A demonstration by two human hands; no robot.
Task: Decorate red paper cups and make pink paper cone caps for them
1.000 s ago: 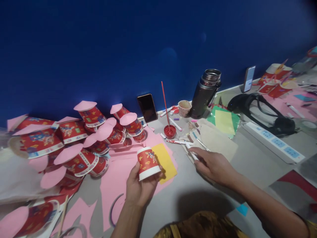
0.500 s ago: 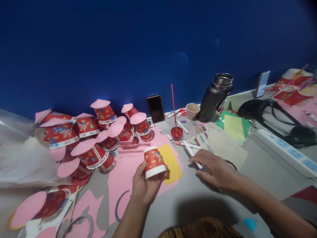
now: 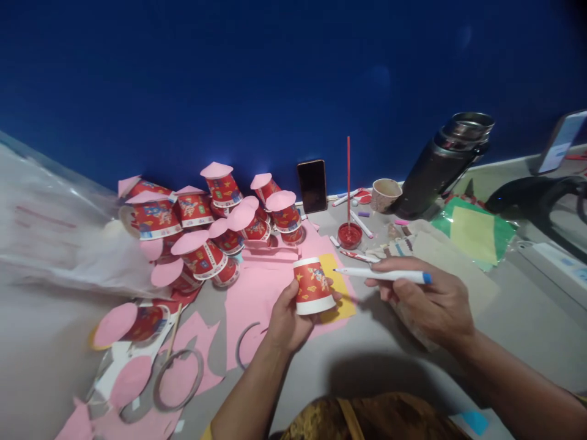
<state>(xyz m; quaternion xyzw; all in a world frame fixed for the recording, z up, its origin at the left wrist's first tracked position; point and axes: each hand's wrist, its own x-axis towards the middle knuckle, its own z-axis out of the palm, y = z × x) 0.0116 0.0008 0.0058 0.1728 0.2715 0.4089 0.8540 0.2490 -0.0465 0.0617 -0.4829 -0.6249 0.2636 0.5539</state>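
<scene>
My left hand [image 3: 291,318] is wrapped round a red paper cup [image 3: 312,287] with white bands and printed figures, held upside down above the table. Between the thumb and fingers of my right hand [image 3: 426,299] lies a white marker [image 3: 383,274] with a blue end at the right; its other end points left towards the cup, apart from it. Under and behind the cup are a yellow sheet [image 3: 342,299] and pink paper [image 3: 243,296]. Left of my left hand, several red cups with pink paper cones [image 3: 199,253] stand and lean together.
A dark phone [image 3: 312,185] leans on the blue wall. Right of it are a small red dish [image 3: 350,235] with an upright stick, a paper cup [image 3: 385,194] and a black flask [image 3: 443,165]. A tape ring [image 3: 200,373] lies at the lower left, a power strip [image 3: 545,263] at the right.
My right hand has lifted the white marker off the table and brought it level beside the cup. My left hand still holds the cup. The view has shifted left.
</scene>
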